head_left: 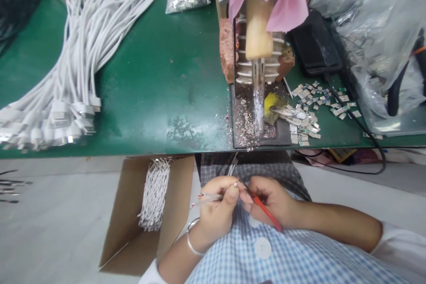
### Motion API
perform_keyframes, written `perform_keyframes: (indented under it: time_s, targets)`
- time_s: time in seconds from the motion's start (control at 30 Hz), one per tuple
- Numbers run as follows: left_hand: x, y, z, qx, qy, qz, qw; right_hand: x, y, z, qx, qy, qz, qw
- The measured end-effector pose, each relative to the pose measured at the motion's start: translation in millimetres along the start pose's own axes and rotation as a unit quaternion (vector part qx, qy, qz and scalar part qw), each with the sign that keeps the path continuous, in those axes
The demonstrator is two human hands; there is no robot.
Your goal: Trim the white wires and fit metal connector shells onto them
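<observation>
Just below the table edge, over my lap, my left hand (218, 208) is closed on white cables (213, 196). One cable end (236, 183) is pinched between thumb and forefinger, and short ends stick out on the wrist side. My right hand (274, 202) is wrapped round a slim red-handled tool (266, 213) with a dark tip. Its tip reaches the pinched cable end, and the fingers of both hands nearly touch there. Whether the tool is tweezers or small cutters is hard to see.
A bundle of white USB cables (80, 49) lies on the green table (159, 80). A soldering iron (258, 44) hangs over a dark plate beside a yellow sponge (273, 107) and loose metal connectors (302, 126). Below stands a cardboard box (123, 213) of white cables. A phone (314, 42) lies right.
</observation>
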State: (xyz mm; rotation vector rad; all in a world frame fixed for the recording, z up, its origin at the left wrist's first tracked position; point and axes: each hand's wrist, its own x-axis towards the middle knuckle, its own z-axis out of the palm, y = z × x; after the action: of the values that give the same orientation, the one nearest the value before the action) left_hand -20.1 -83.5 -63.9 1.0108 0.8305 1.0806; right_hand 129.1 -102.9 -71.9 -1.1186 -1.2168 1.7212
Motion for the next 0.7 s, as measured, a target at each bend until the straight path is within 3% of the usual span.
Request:
perform_keyframes:
  time_s: [0.13, 0.23, 0.4, 0.5, 0.57, 0.63, 0.7]
  targets:
    - [-0.3, 6.8, -2.9, 0.067, -0.004, 0.022, 0.998, -2.1, -1.4, -2.8, -0.016, -0.003, 0.022, 1.000]
    - [3.1, 20.8, -11.1, 0.198, -0.059, 0.065, 0.976, -3.5, -10.5, -17.7, -0.123, -0.025, -0.015, 0.992]
    - [7.3, 38.2, -29.5, 0.425, -0.183, 0.216, 0.860, -8.5, -26.4, -42.6, -0.399, -0.028, -0.140, 0.906]
    - [9.8, 41.7, -34.7, 0.510, -0.208, 0.282, 0.786, -11.0, -30.7, -47.5, -0.458, -0.039, -0.130, 0.879]
    - [12.4, 43.6, -34.4, 0.536, -0.200, 0.306, 0.761, -11.3, -32.5, -48.5, -0.471, -0.046, -0.122, 0.872]
    - [14.6, 45.1, -32.1, 0.525, -0.189, 0.314, 0.768, -10.5, -34.0, -48.9, -0.475, -0.046, -0.126, 0.870]
    - [15.0, 45.4, -28.3, 0.477, -0.188, 0.262, 0.818, -9.0, -35.0, -48.7, -0.473, -0.038, -0.143, 0.868]
